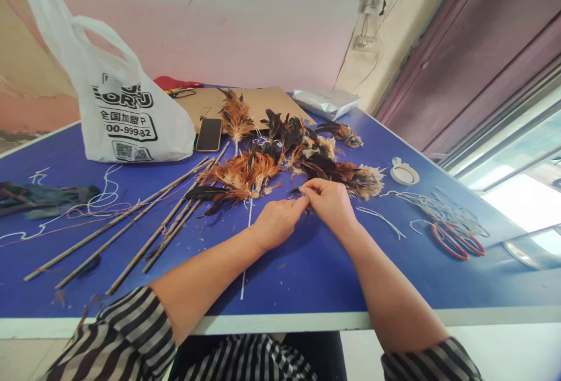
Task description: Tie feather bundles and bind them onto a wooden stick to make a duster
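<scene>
We pinch a small dark feather (294, 193) between our left hand (275, 223) and right hand (332, 203), at the near edge of the rust-and-black feather pile (280, 159). The blue bench (307, 276) lies bare toward us, with sticks (131, 229) to the left and scissors (458, 241) to the right.

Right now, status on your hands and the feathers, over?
Left hand and right hand pinched together beside feather pile; pinched item too small to tell. Sticks lie left, red scissors right, both apart from hands.
</scene>
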Demonstrator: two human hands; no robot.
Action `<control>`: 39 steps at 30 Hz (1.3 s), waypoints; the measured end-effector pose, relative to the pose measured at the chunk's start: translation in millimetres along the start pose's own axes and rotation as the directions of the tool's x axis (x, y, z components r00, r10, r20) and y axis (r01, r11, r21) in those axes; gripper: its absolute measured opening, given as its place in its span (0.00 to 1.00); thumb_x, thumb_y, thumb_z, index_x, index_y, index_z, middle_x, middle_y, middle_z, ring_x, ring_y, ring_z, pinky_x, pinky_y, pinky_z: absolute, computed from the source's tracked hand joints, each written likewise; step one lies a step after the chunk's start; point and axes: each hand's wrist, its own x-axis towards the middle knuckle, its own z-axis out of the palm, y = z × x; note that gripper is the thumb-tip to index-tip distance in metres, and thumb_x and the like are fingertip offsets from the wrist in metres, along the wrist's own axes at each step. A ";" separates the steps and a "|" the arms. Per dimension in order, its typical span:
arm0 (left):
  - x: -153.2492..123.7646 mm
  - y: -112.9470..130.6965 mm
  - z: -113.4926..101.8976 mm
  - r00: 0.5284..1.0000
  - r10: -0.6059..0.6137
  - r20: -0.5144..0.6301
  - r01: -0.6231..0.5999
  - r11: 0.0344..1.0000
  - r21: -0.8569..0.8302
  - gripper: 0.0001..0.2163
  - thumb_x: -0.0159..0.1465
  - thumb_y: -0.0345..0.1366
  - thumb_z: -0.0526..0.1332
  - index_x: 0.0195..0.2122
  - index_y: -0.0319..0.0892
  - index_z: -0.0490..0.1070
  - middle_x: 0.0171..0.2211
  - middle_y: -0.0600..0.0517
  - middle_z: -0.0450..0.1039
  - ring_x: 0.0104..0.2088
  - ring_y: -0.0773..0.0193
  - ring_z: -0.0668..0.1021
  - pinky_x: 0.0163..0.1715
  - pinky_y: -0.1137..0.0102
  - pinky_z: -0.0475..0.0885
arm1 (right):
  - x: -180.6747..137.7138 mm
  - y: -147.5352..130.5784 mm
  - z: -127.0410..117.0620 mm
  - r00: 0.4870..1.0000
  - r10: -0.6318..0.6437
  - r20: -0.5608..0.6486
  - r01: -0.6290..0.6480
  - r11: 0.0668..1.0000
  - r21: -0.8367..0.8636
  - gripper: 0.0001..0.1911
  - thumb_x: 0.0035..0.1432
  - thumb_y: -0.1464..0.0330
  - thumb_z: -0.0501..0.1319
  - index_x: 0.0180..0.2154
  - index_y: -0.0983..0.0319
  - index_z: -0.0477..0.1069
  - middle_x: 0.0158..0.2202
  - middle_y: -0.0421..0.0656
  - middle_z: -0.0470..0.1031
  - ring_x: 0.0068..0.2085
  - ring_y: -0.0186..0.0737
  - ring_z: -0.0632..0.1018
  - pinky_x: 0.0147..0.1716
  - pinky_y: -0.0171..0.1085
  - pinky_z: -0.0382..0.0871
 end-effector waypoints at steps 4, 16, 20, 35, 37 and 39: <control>1.3 -1.3 -1.2 1.000 0.024 -0.002 -0.024 0.999 -0.041 0.13 0.58 0.29 0.55 0.43 0.45 0.70 0.32 0.47 0.73 0.36 0.60 0.75 0.40 0.70 0.65 | 2.4 4.5 4.1 0.999 0.033 0.039 -0.040 0.983 0.179 0.10 0.53 0.63 0.57 0.29 0.59 0.75 0.20 0.38 0.73 0.22 0.35 0.73 0.23 0.32 0.63; 30.1 -3.9 -14.3 0.803 -0.548 0.235 0.398 0.199 -0.896 0.02 0.58 0.25 0.58 0.28 0.33 0.68 0.21 0.52 0.72 0.19 0.75 0.74 0.19 0.82 0.69 | -0.3 -6.5 -10.2 0.940 0.175 0.294 -0.279 0.890 0.360 0.13 0.51 0.63 0.59 0.33 0.65 0.73 0.11 0.35 0.64 0.13 0.29 0.63 0.14 0.29 0.56; 30.0 -1.1 -17.5 0.805 -0.487 0.338 0.410 0.046 -0.911 0.06 0.60 0.24 0.56 0.26 0.32 0.68 0.20 0.53 0.71 0.17 0.78 0.72 0.18 0.85 0.68 | 1.3 1.0 7.1 0.909 0.091 0.407 -0.344 0.714 0.609 0.18 0.50 0.67 0.58 0.44 0.64 0.67 0.22 0.37 0.71 0.19 0.31 0.70 0.16 0.29 0.62; 29.8 -10.3 -12.2 0.772 -0.547 0.323 0.362 -0.041 -0.931 0.06 0.59 0.22 0.55 0.27 0.32 0.69 0.21 0.52 0.71 0.19 0.77 0.74 0.19 0.85 0.70 | 2.0 10.5 20.4 0.908 0.283 0.310 -0.419 0.648 0.636 0.11 0.45 0.62 0.63 0.27 0.65 0.70 0.17 0.36 0.66 0.17 0.27 0.65 0.13 0.27 0.56; 29.6 -9.6 -10.5 0.768 -0.543 0.339 0.363 -0.066 -0.929 0.06 0.59 0.22 0.55 0.26 0.32 0.69 0.21 0.52 0.71 0.19 0.77 0.74 0.19 0.85 0.70 | 1.8 10.8 23.1 0.902 0.304 0.306 -0.429 0.547 0.719 0.12 0.44 0.62 0.64 0.27 0.65 0.69 0.15 0.35 0.65 0.16 0.26 0.63 0.14 0.27 0.55; 29.2 -8.3 -9.0 0.765 -0.536 0.358 0.366 -0.095 -0.926 0.07 0.59 0.21 0.55 0.26 0.32 0.69 0.21 0.52 0.71 0.18 0.76 0.74 0.18 0.85 0.70 | 0.9 9.4 26.4 0.911 0.309 0.273 -0.396 0.473 0.787 0.12 0.44 0.62 0.64 0.27 0.64 0.68 0.15 0.35 0.64 0.16 0.26 0.62 0.15 0.27 0.54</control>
